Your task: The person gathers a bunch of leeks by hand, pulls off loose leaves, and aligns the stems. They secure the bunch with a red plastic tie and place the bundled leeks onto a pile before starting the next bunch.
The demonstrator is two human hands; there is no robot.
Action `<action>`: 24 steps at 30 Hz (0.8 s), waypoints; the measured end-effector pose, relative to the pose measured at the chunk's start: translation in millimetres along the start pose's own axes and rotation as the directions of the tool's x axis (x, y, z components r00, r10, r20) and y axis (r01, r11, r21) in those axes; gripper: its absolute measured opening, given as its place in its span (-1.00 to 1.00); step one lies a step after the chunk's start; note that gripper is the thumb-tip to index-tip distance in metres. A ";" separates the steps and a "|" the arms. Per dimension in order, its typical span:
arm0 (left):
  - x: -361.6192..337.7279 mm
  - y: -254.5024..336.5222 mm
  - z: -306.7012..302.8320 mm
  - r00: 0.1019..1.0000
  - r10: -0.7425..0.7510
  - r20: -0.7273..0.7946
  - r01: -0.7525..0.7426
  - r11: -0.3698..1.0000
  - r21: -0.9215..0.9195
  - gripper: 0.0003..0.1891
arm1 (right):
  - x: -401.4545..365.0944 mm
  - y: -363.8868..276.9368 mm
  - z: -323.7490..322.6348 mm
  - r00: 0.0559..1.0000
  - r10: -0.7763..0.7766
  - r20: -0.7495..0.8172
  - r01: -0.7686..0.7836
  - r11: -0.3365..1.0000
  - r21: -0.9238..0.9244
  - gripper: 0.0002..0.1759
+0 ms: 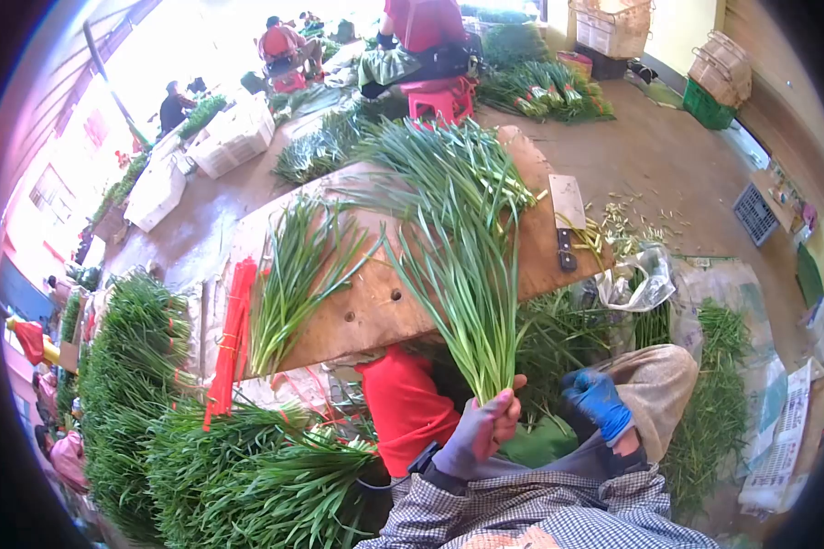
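Upright, a chive bunch is clasped in the left hand

Beyond the grip, a wooden board is seen, strewn with loose chives. Heaps of bundled chives are piled left of the grip and below it. The bunch is held by its lower stems, its leaves fanned out above the grip and over the board. A red stool is set just left of the grip. Red bands are laid well to the left. A cleaver is rested up and right. The gray-gloved left hand is closed round the stems. The blue-gloved right hand is seen just right of the grip, fingers curled; whether anything is pinched cannot be told.
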State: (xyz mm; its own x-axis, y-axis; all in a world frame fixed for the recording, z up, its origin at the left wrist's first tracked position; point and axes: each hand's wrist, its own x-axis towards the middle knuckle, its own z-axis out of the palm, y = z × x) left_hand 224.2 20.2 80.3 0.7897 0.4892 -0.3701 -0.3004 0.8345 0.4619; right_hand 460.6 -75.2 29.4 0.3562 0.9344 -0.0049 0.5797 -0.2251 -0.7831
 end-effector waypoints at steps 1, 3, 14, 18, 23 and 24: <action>-7.3 4.1 7.9 1.000 0.008 0.002 -0.008 1.000 0.015 -0.58 | 3.6 -10.5 2.0 1.000 -0.011 -0.009 0.011 1.000 0.010 -0.90; -22.0 7.4 15.9 1.000 0.021 0.006 -0.022 0.976 0.216 -0.56 | 6.3 -26.6 5.6 0.995 -0.045 0.092 0.055 0.992 -0.111 -0.91; -37.2 29.9 16.4 0.987 -0.010 -0.157 0.055 0.957 0.285 -0.56 | -3.2 -42.2 23.7 0.931 0.198 0.305 -0.270 0.939 0.213 -0.81; -65.6 71.9 41.2 0.999 0.045 -0.031 -0.023 0.859 0.512 -0.53 | -1.3 -37.2 28.7 0.942 0.106 0.317 -0.203 0.935 0.291 -0.82; -81.8 127.7 37.2 0.966 0.224 0.127 -0.257 0.859 0.442 -0.63 | 5.4 -48.8 35.7 0.957 0.069 0.281 -0.189 0.886 0.424 -0.86; -86.5 139.5 38.8 0.973 0.230 0.013 -0.199 0.808 0.554 -0.68 | 8.5 -52.3 37.4 0.957 0.064 0.282 -0.184 0.887 0.424 -0.86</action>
State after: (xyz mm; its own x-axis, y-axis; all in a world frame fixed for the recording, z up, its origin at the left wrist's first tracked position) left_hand 134.8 84.4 208.1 0.7061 0.6650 -0.2434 -0.1034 0.4368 0.8936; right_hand 405.9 -45.2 47.0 0.1712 0.9580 -0.2301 0.1380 -0.2546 -0.9572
